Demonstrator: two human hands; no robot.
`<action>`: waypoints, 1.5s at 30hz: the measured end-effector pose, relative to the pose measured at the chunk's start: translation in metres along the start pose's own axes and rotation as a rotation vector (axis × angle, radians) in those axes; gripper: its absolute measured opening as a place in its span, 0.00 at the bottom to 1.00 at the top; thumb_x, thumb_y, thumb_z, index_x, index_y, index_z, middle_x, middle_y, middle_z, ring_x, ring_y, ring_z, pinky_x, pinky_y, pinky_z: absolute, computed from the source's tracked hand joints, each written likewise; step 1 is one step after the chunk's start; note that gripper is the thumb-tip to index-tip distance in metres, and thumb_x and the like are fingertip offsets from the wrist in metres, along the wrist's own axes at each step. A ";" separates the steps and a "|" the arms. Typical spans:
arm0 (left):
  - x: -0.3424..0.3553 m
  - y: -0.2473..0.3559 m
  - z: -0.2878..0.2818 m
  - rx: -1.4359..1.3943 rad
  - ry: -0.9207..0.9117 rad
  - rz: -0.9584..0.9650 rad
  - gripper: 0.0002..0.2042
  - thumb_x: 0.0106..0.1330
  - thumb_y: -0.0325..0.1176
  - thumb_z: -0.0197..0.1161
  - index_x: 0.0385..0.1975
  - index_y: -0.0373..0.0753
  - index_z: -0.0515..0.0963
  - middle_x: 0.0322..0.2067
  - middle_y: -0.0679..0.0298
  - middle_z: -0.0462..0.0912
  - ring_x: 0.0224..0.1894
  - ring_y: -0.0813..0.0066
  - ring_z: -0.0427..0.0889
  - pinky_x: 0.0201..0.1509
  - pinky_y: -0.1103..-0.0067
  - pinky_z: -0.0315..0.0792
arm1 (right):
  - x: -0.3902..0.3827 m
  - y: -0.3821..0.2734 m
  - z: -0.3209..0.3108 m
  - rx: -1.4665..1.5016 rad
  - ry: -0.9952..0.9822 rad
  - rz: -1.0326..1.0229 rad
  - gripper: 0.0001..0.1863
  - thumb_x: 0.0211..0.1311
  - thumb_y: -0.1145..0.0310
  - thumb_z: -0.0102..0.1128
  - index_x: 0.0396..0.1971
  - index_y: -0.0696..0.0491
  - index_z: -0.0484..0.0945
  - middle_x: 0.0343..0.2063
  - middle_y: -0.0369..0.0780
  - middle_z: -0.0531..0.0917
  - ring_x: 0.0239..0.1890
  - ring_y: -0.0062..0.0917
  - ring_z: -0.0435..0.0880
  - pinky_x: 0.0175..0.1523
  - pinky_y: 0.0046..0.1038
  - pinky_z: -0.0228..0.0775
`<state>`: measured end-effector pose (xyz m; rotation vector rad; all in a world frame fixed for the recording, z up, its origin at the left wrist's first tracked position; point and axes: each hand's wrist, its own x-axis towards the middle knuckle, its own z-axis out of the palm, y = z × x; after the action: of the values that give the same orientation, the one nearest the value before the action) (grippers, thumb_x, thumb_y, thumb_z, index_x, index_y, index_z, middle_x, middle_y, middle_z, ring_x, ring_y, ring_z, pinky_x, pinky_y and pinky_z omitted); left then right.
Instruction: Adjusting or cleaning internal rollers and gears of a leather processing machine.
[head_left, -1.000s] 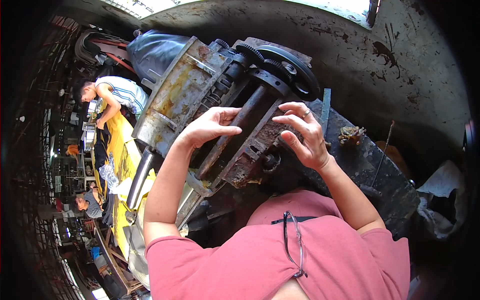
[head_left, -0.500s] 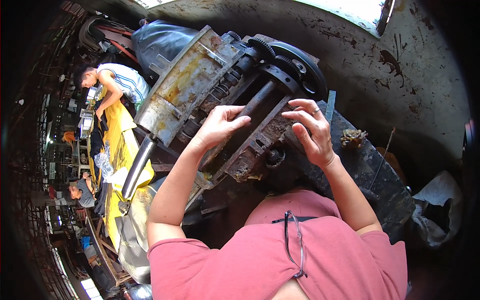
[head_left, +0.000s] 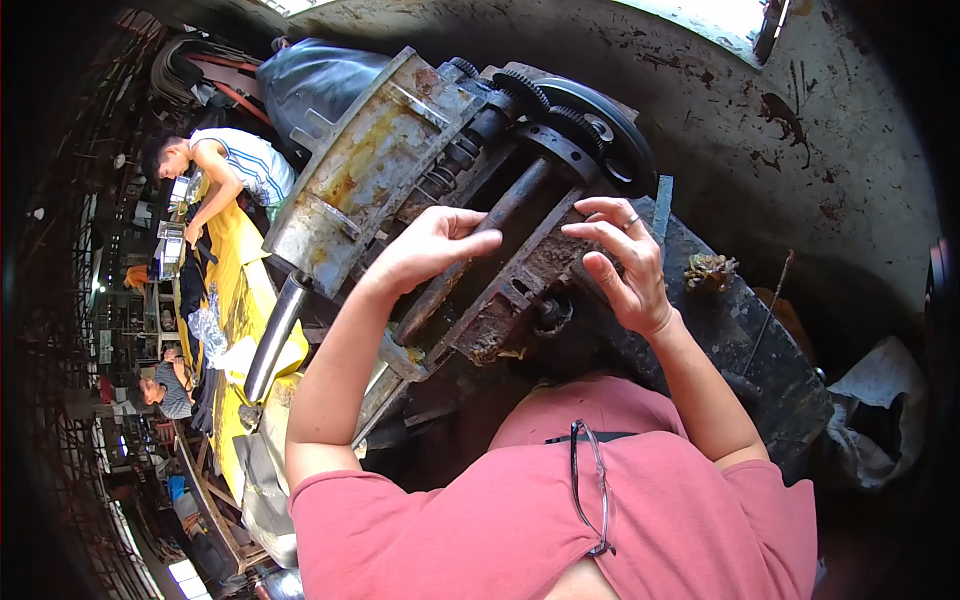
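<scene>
A rusty, stained metal machine housing holds gears, a dark wheel and a long worn steel shaft, beside a pitted metal rail. My left hand is at the shaft's left side, thumb extended and fingers loosely curved, holding nothing; whether its fingertips touch the shaft I cannot tell. My right hand is raised just right of the rail, fingers spread and bent, with a ring on one finger and nothing held.
A dark bench plate carries a greasy lump; a wall rises behind. A polished cylinder lies near yellow sheeting. Two co-workers are at the left. A white sack sits at right.
The view has shifted, putting the machine slightly higher and further right in the picture. Both hands keep a similar pose, with only slight movement relative to the machine.
</scene>
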<state>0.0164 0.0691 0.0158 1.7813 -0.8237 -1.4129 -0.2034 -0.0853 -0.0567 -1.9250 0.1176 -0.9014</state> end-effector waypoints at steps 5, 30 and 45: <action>0.006 -0.024 0.009 0.265 0.281 0.121 0.17 0.67 0.35 0.64 0.51 0.29 0.79 0.38 0.66 0.85 0.38 0.86 0.79 0.46 0.82 0.74 | 0.001 0.000 0.002 -0.020 -0.010 -0.012 0.19 0.66 0.55 0.59 0.41 0.56 0.82 0.49 0.47 0.76 0.50 0.39 0.76 0.56 0.35 0.69; 0.005 -0.018 0.030 0.788 0.543 0.333 0.17 0.61 0.36 0.66 0.46 0.32 0.81 0.31 0.50 0.85 0.30 0.68 0.84 0.40 0.75 0.76 | 0.000 -0.001 0.001 -0.015 -0.031 -0.010 0.18 0.64 0.56 0.60 0.42 0.56 0.82 0.50 0.47 0.76 0.51 0.41 0.75 0.57 0.37 0.68; -0.001 -0.025 0.007 0.599 0.270 0.235 0.27 0.59 0.30 0.60 0.60 0.31 0.69 0.36 0.52 0.81 0.35 0.73 0.78 0.45 0.74 0.73 | -0.001 0.001 0.000 0.002 -0.001 0.004 0.19 0.66 0.54 0.58 0.41 0.56 0.82 0.49 0.48 0.77 0.51 0.41 0.76 0.57 0.37 0.67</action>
<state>0.0108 0.0829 -0.0054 2.1589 -1.3509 -0.7900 -0.2034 -0.0858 -0.0581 -1.9231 0.1197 -0.8973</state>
